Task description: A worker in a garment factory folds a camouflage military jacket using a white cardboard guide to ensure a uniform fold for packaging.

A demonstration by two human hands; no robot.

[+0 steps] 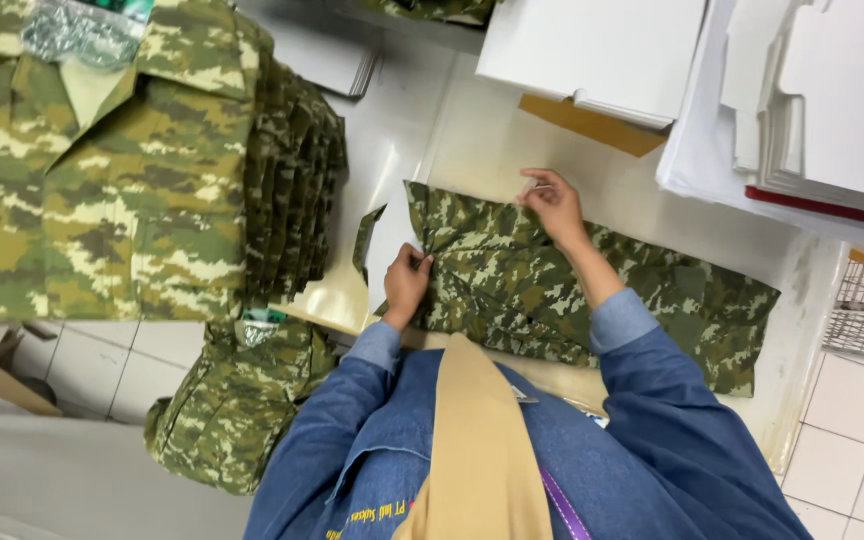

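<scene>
- Shirt (572, 290) lies flat mid-counter (472, 140), one end near the right edge.
- Left hand (405, 285) fingers pinch the fold; right hand (552, 203) fingers pinch the far edge.
- Risk: uneven pull skews the fold.
- Risk: stack (292, 170) close by, a sleeve could snag it.

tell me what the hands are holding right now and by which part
Both hold the camouflage shirt lying on the table. The left hand pinches its left edge; the right hand pinches the top edge, possibly with a small pale item, too small to tell.
</scene>
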